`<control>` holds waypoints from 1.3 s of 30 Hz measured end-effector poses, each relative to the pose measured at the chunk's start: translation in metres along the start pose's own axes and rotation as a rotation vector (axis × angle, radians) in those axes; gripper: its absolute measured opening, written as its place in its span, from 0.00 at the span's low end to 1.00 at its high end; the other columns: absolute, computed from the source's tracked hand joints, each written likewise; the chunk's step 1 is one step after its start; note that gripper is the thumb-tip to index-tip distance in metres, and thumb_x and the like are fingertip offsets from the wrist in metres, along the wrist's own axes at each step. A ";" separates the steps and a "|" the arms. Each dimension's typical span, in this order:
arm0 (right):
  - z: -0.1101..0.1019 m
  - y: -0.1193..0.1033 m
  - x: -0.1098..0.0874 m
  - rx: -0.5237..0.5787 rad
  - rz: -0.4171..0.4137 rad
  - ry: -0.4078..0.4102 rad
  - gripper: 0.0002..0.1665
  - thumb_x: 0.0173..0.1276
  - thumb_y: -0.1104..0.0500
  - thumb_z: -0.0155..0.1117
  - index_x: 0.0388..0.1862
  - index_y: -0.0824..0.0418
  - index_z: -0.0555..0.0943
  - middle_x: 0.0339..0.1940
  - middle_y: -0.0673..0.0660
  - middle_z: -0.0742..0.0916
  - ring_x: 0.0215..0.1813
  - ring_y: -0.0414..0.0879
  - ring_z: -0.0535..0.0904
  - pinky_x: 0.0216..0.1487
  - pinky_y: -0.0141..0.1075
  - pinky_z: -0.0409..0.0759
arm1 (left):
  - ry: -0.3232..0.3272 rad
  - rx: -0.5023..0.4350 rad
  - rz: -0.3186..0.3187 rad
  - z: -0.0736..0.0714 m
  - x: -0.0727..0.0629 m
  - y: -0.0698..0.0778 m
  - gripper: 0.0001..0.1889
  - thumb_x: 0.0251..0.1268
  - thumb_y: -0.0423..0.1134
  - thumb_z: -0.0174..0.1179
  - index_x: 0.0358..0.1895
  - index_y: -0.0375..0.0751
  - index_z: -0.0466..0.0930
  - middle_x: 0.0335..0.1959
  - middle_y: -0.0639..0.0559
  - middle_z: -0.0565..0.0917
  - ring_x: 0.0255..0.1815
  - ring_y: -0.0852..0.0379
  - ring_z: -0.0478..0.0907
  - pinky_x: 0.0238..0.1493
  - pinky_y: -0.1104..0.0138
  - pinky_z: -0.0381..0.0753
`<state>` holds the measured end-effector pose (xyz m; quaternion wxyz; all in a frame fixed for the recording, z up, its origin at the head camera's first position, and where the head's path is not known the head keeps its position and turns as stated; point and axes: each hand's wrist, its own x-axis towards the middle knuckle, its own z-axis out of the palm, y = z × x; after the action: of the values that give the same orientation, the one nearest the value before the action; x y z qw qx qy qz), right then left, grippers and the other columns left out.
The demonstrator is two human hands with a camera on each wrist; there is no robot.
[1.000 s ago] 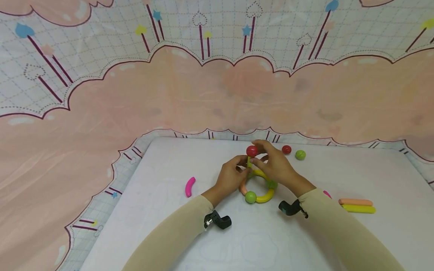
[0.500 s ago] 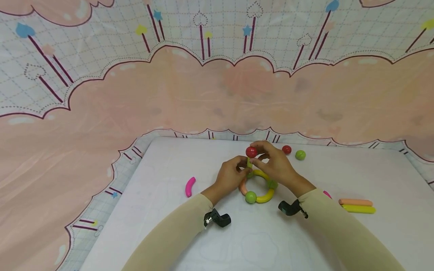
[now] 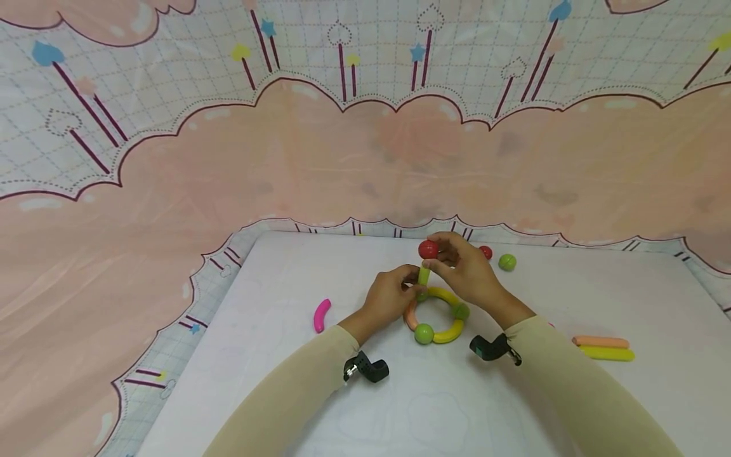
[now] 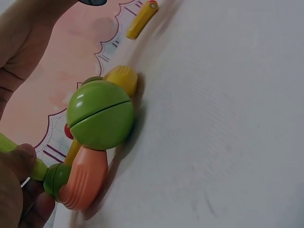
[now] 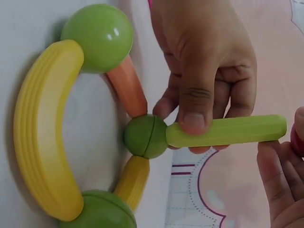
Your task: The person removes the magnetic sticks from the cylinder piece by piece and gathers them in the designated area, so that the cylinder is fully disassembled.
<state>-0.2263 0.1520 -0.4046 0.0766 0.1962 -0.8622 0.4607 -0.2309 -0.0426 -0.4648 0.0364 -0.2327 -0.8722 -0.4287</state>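
Note:
A light green rod [image 5: 228, 130] stands on a green ball [image 5: 146, 136] at the far side of a ring. My left hand [image 3: 390, 295] pinches the rod low down, thumb on one side and fingers behind. In my right hand [image 3: 471, 270] a red ball [image 3: 428, 249] is held just above the rod's top; the right wrist view shows a small gap between them. The ring lies on the white table, made of yellow curved pieces [image 5: 40, 130], an orange curved piece [image 4: 88, 178] and further green balls [image 3: 424, 334].
A pink curved piece [image 3: 322, 315] lies to the left. Behind the right hand are another red ball [image 3: 486, 252], partly hidden, and a green ball [image 3: 507, 262]. An orange stick [image 3: 601, 342] and a yellow stick [image 3: 606, 353] lie beside the right sleeve.
My right hand has lifted the red ball slightly up and to the right, showing more of the rod's top. The left hand keeps its pinch on the rod. The ring stays put.

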 end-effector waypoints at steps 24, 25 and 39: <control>-0.041 0.029 -0.010 -0.155 0.017 0.050 0.29 0.69 0.63 0.72 0.66 0.65 0.74 0.54 0.61 0.83 0.49 0.58 0.79 0.50 0.50 0.80 | -0.035 -0.039 -0.081 0.000 0.005 0.000 0.17 0.67 0.39 0.70 0.57 0.41 0.82 0.51 0.51 0.88 0.51 0.59 0.85 0.52 0.71 0.81; -0.043 0.030 -0.010 -0.159 0.029 0.050 0.29 0.69 0.62 0.71 0.66 0.65 0.74 0.54 0.62 0.83 0.49 0.58 0.79 0.51 0.51 0.80 | -0.035 -0.040 -0.080 0.000 0.005 0.000 0.17 0.67 0.38 0.70 0.57 0.41 0.82 0.51 0.51 0.88 0.51 0.59 0.85 0.52 0.71 0.81; -0.077 0.048 -0.022 -0.239 0.120 0.068 0.30 0.71 0.59 0.70 0.68 0.64 0.72 0.53 0.62 0.84 0.54 0.56 0.78 0.51 0.51 0.80 | -0.045 -0.058 -0.073 -0.001 0.006 0.002 0.16 0.67 0.37 0.70 0.56 0.39 0.82 0.51 0.50 0.88 0.52 0.59 0.85 0.52 0.73 0.81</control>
<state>-0.2293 0.2448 -0.4047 0.1009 0.1183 -0.9180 0.3648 -0.2353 -0.0403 -0.4613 -0.0054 -0.2111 -0.8680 -0.4494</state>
